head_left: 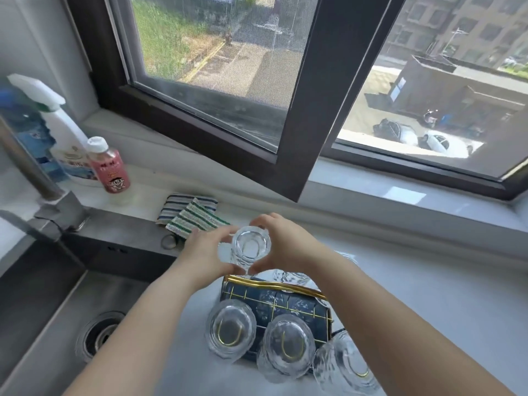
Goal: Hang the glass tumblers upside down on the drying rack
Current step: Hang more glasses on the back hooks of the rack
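While both hands meet over the far end of the drying rack, a clear glass tumbler sits between them, turned bottom-up so that its thick round base faces the camera. The left hand wraps its left side and the right hand its right side, fingers curled around the wall and grasping the glass from both flanks. Its wall looks ribbed or faceted, with bright glints along the lower edge, though the blur makes the exact pattern hard to read. The rim points down toward the rack's gold wire edge, just above it; whether it touches the wire cannot be told. The rack is a dark blue tray with a gold grid and gold hoops, standing on the pale surface right of the sink. Three more tumblers hang upside down along its near side: the left tumbler, the middle tumbler and the right tumbler, each tilted outward with a gold hoop showing through its base. They stand close together, the middle one touching or nearly touching its neighbours. Far left, a spray bottle and a small pink bottle stand on the ledge, and two striped cloths lie just beyond the hands, beneath the window.
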Available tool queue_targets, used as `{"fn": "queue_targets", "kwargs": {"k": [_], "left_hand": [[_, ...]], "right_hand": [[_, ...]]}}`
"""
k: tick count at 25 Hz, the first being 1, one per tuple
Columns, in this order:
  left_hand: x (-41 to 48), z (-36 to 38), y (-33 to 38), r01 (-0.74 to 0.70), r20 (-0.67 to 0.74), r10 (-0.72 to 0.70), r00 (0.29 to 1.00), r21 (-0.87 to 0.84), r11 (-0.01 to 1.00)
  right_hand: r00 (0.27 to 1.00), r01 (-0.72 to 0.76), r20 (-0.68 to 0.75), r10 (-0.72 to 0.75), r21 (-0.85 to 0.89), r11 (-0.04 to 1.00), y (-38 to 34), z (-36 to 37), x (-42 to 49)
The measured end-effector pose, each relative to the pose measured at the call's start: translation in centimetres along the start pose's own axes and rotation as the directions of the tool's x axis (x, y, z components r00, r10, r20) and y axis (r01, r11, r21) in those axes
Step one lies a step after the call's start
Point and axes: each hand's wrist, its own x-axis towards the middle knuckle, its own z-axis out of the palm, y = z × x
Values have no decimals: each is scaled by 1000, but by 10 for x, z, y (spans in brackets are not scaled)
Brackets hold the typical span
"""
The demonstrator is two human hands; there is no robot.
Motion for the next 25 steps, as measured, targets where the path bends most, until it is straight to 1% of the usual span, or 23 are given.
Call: {"fn": "queue_targets", "kwargs": {"k": [3, 9, 19, 22, 25], "left_hand": [[3, 7, -6, 30, 10, -29, 1000, -34, 999], [2, 7, -3, 2, 40, 1, 999, -82, 997], [1, 9, -1, 1, 70, 8, 998, -127, 992], [0, 9, -3, 24, 95, -12, 995, -120, 993], [1, -2, -2, 9, 114, -1, 993, -73, 997]], "right_hand": [[1000, -9, 29, 9, -1, 1000, 4, 4, 3], [999, -6, 43, 6, -6, 1000, 9, 3, 4], [999, 11, 34, -12, 45, 999, 13, 7, 4], [998, 19, 49, -23, 81, 996, 15, 3, -2], [1000, 6, -5, -5, 129, 992, 33, -17, -17]]}}
